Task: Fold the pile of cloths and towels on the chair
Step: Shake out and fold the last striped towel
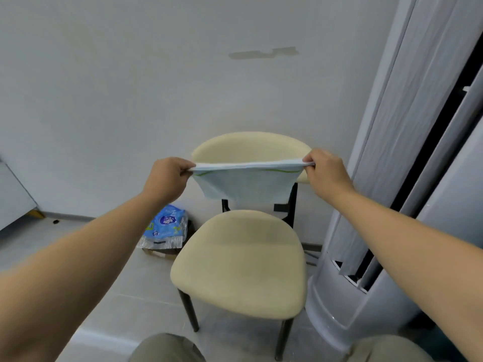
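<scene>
Above the chair (239,262), a towel (245,188) hung stretched between both hands, its top edge drawn into a nearly straight line in front of the backrest (248,147). The left hand (167,178) pinched the towel's left top corner, fingers curled tight round the bunched cloth. The right hand (326,172) pinched the right top corner the same way. The towel was pale blue, thin and soft, with a green wavy line just under the top edge. Its lower edge hung free, well above the seat and touching nothing. Both forearms stretched forward, spread wider than the chair.

The chair had a rounded cream seat with a smooth, padded look, a curved cream backrest and thin dark legs. Its right side stood just beside a tall grey-white unit (366,296) with a rounded base and long upright panels, which closed off that side. Behind the chair rose a plain pale wall (130,74), marked by a darker patch above the backrest. Left of the chair, pale tiled floor (91,270) ran open to the skirting at the foot of the wall. A crinkled plastic pack (166,228), blue and clear, lay on that floor near the chair's left rear leg. Two knees (167,348) in drab cloth showed at the bottom edge, near the front of the seat.
</scene>
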{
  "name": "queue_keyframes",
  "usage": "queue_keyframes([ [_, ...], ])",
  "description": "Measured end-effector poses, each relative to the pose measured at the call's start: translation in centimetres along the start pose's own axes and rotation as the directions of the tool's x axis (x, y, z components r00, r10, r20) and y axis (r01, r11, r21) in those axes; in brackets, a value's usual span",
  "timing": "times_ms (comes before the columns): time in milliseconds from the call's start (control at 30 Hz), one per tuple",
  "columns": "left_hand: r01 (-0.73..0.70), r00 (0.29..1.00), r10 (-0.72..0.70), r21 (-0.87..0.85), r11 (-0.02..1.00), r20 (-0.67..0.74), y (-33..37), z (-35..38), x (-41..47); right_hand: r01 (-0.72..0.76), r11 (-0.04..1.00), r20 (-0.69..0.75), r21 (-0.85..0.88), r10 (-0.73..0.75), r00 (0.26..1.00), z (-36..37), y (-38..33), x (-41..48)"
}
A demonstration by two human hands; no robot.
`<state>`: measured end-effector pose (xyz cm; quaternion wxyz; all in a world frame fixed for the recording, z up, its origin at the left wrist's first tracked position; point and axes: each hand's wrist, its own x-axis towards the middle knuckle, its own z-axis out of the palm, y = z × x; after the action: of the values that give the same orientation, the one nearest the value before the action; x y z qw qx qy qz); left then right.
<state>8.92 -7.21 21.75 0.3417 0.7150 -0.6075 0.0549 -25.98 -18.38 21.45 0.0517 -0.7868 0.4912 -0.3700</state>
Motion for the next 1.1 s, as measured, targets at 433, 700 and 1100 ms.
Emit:
queue_keyframes([
  [433, 0.131, 0.815, -0.213, 0.187, 0.974, 0.538, -3.9, 9.7, -21.6, -0.101, 0.971, 0.624, -0.218, 0.218, 0.750, 6.2, 5.0, -21.4],
  [700, 0.192, 0.765, -0.205, 0.086, 0.978, 0.610, -5.5, 7.6, -23.9, 0.008, 0.978, 0.822, -0.211, 0.173, 0.543, 4.8, 6.2, -22.5],
  [1100, 0.541, 0.841, -0.458, -0.416, 0.731, 0.289, -5.3, 13.9, -16.5, -0.683, 0.511, 0.564, 0.522, 0.394, 0.726, 10.9, 9.6, -16.2],
])
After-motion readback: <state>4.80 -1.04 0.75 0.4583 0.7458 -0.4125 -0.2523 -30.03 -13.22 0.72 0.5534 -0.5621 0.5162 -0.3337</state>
